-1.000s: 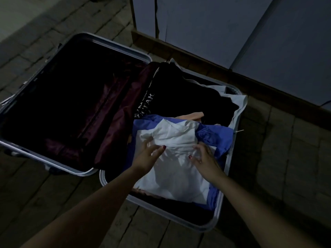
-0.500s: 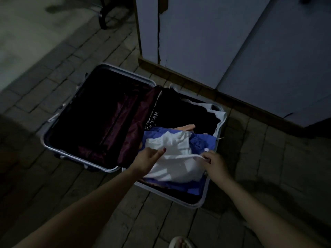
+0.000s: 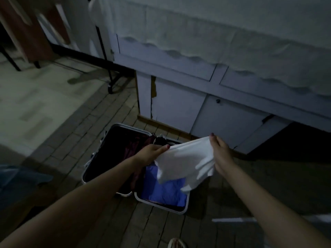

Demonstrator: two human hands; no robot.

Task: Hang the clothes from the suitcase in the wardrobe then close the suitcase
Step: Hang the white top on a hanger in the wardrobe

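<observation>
Your left hand [image 3: 152, 152] and right hand [image 3: 221, 153] both grip the white garment [image 3: 186, 161] at frame centre. It hangs above the open suitcase [image 3: 161, 205], where a blue garment [image 3: 164, 190] lies.

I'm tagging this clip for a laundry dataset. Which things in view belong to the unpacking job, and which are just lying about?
Belonging to the job:
white garment, held up by left hand and right hand
open suitcase
blue garment still inside it
grey cabinet, possibly the wardrobe

Just lying about:
white cloth draped above
black metal frame
sandal
</observation>
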